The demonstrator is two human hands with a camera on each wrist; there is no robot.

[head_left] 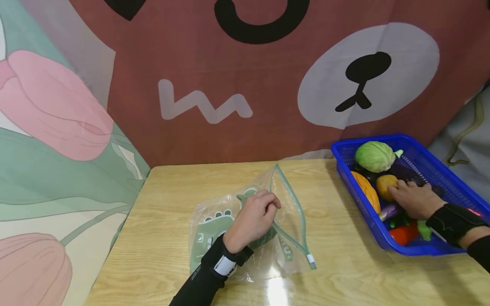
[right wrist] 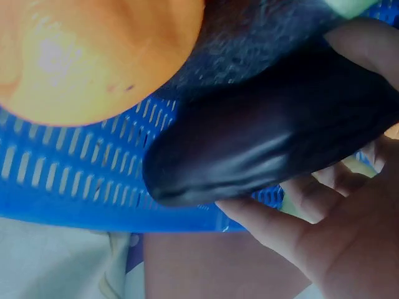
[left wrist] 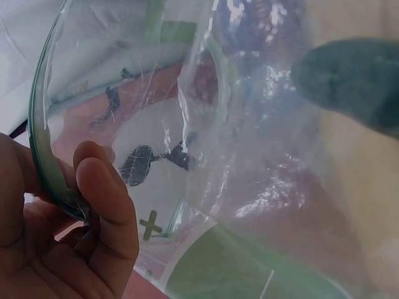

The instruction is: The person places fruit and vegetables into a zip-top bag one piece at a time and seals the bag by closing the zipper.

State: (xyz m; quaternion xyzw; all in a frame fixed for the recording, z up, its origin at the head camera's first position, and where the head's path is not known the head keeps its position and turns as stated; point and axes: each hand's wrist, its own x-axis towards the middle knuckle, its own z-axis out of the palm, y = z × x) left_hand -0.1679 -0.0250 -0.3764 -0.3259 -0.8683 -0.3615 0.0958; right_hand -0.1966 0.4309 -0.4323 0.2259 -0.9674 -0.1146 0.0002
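My left hand (head_left: 254,219) pinches the green-edged rim of a clear zip bag (head_left: 292,250), whose mouth gapes toward the right. A dark green, cucumber-like thing (left wrist: 355,81) shows beside the film in the left wrist view; in the head view a dark green shape (head_left: 264,239) lies in the bag, partly behind the hand. Inside the blue basket, my right hand (head_left: 415,199) grips a dark purple eggplant (right wrist: 262,137), thumb on one side and fingers on the other. Next to that hand in the head view sits a yellow-orange round item (head_left: 386,187).
The blue basket (head_left: 357,212) stands on the right of the wooden table (head_left: 160,221). It also holds a green cabbage (head_left: 375,156), an orange elongated item (head_left: 366,193), a red vegetable (head_left: 403,233) and other produce. A printed cloth (head_left: 214,140) hangs behind the table.
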